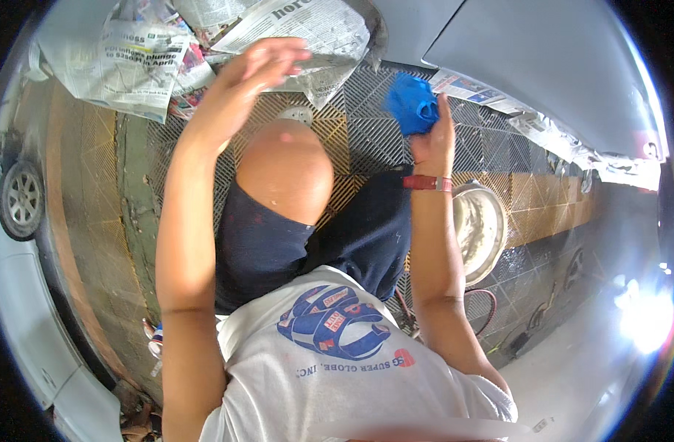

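Observation:
My right hand (435, 144), with a red band at its wrist, is closed round a crumpled bright blue cloth (413, 103). It holds the cloth up near the lower edge of a grey car body panel (543, 62); whether the two touch I cannot tell. My left hand (257, 68) is raised above my bare knee, fingers stretched out and somewhat blurred, with nothing in it. Behind that hand, sheets of newspaper (307, 40) cover part of the car, and more newspaper strips (473, 90) run along the panel's lower edge.
A round, pale basin (480, 234) stands on the tiled floor (547, 206) beside my right forearm. At the far left is a light-coloured car with its wheel (22, 200). A thin hose or cord (491, 303) curves near my right elbow. Bright light glares at the right.

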### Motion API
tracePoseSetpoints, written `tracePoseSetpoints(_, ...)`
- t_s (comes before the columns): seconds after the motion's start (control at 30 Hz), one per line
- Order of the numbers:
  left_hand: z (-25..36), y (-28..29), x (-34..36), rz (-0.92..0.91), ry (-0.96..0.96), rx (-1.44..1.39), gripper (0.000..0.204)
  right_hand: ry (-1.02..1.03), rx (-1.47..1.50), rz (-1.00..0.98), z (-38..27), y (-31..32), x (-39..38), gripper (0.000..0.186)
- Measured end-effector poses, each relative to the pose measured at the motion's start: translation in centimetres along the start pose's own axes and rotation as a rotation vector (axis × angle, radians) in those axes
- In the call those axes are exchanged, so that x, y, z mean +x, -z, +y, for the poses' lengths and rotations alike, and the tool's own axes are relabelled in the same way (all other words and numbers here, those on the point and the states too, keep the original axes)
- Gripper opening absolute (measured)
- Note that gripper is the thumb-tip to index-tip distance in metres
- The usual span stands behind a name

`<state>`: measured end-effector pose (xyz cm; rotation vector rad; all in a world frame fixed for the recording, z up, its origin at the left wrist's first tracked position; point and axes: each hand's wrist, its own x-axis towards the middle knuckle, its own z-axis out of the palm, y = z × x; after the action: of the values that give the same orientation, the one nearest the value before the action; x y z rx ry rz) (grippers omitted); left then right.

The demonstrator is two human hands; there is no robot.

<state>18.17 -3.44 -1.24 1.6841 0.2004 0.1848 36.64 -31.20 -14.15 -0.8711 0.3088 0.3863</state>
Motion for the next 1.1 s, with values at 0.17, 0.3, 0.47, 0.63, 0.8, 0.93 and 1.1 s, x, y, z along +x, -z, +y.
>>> tracePoseSetpoints(0.17, -6.8, -3.6, 4.9, -0.027, 0.237, -0.298, 0.067, -0.200, -0.193, -0.454, 1.6, -7.5, -5.3, 0.083)
tracePoseSetpoints(0.3, -9.3, -3.0, 6.0, -0.044, 0.344, -0.546, 0.071, -0.014, -0.445, -0.576, 0.8, -6.0, -6.1, 0.070)
tracePoseSetpoints(0.47, -4.5, -2.9, 5.3, 0.120, 0.010, -0.088, 0.066, 0.356, -0.632, -0.125, -4.5, 4.5, -7.8, 0.044)
tracePoseSetpoints(0.63, 3.6, -0.7, 5.9, 0.337, -0.753, 0.665, 0.051, 0.584, -0.842, 0.273, -7.7, 16.9, -12.6, 0.028)
tracePoseSetpoints(0.8, 9.2, 2.0, 8.8, 0.756, -1.236, 1.293, 0.049, 0.535, -1.152, 0.486, -6.5, 21.3, -18.4, 0.025)
tracePoseSetpoints(0.93, 7.2, 2.8, 12.4, 0.688, -1.179, 1.467, 0.046, 0.517, -1.420, 0.469, -3.9, 22.5, -20.9, 0.025)
tracePoseSetpoints(1.1, 3.9, -0.6, 14.0, 0.552, -1.165, 1.544, 0.046, 0.490, -1.403, 0.471, -1.2, 24.0, -21.3, 0.029)
